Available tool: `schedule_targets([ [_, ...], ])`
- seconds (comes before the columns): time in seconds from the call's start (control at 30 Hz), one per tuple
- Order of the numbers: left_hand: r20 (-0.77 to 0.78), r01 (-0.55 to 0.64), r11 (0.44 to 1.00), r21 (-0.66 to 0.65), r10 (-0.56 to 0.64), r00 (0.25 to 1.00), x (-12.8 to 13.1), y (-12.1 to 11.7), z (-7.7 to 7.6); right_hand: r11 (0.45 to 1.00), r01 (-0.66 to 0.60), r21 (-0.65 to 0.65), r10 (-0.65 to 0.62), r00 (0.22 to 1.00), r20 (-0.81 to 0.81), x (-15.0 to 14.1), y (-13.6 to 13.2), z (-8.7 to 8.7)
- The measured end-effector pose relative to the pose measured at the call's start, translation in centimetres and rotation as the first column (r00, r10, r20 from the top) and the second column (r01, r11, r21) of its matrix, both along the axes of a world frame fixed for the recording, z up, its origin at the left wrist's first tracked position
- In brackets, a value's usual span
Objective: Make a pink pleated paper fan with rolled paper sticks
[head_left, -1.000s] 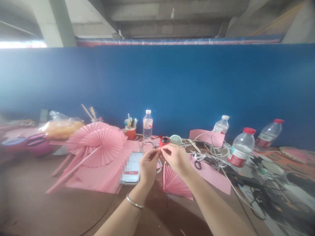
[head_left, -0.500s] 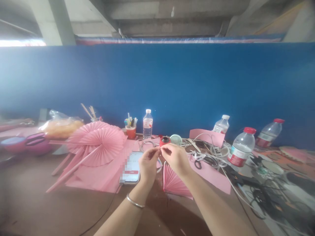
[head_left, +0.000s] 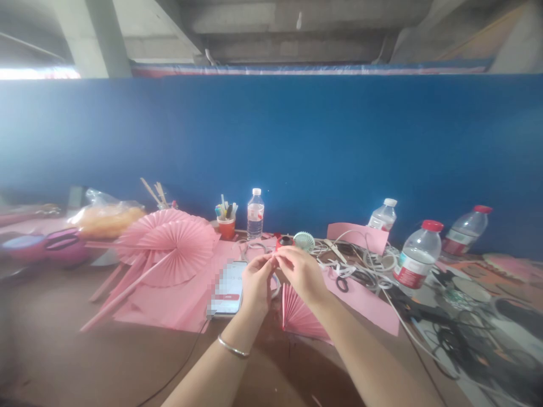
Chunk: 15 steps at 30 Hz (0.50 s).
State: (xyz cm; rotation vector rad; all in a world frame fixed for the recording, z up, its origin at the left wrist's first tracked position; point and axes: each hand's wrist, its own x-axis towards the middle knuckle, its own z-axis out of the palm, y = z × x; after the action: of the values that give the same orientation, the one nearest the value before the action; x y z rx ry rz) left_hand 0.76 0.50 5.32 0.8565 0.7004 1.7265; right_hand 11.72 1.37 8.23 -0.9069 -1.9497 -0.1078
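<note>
My left hand [head_left: 257,281] and my right hand [head_left: 302,275] meet above the table, fingertips pinched together. Whatever lies between the fingers is too small to make out. A silver bracelet [head_left: 233,346] circles my left wrist. Under my right forearm lies a pleated pink paper fan [head_left: 301,314], partly hidden by the arm. Beside my left hand a phone [head_left: 229,291] rests on pink paper [head_left: 169,311], its screen lit. Just beyond my fingertips are a red and black round object [head_left: 284,242] and a small pale green fan [head_left: 304,242].
Round pink paper fans [head_left: 180,249] lie at left, near a bag of yellowish contents [head_left: 108,217]. A pen cup [head_left: 226,226] and a water bottle [head_left: 255,215] stand at the back. Tangled white cables [head_left: 373,265] and a red-capped bottle [head_left: 418,257] are at right, before a blue partition [head_left: 297,141].
Both hands stay pinched together at nearly the same spot, with only a slight shift of the fingers. Nothing else on the table has visibly moved.
</note>
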Motion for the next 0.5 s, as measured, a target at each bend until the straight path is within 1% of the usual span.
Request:
schedule_targets([
  [0.07, 0.026, 0.041, 0.999, -0.001, -0.041, 0.999, 0.01, -0.03, 0.12, 1.0, -0.012, 0.004, 0.012, 1.0, 0.009, 0.1, 0.08, -0.15],
  [0.17, 0.058, 0.093, 0.996, -0.015, -0.092, 0.994, -0.11, -0.02, 0.13, 0.998, -0.002, 0.068, -0.001, 0.999, 0.043, 0.33, 0.16, -0.35],
  [0.3, 0.121, 0.129, 0.989, -0.068, -0.121, 0.985, -0.36, 0.05, 0.08, 0.993, -0.004, 0.115, -0.006, 0.996, 0.092, 0.42, 0.19, -0.55],
  [0.4, 0.107, 0.147, 0.985, -0.086, -0.138, 0.985, -0.52, 0.03, 0.12, 0.991, 0.007, 0.132, -0.021, 0.995, 0.099, 0.27, 0.15, -0.62],
  [0.5, 0.044, 0.15, 0.987, -0.057, -0.148, 0.988, -0.61, 0.04, 0.13, 0.989, 0.009, 0.15, -0.027, 0.993, 0.116, 0.18, 0.11, -0.65],
])
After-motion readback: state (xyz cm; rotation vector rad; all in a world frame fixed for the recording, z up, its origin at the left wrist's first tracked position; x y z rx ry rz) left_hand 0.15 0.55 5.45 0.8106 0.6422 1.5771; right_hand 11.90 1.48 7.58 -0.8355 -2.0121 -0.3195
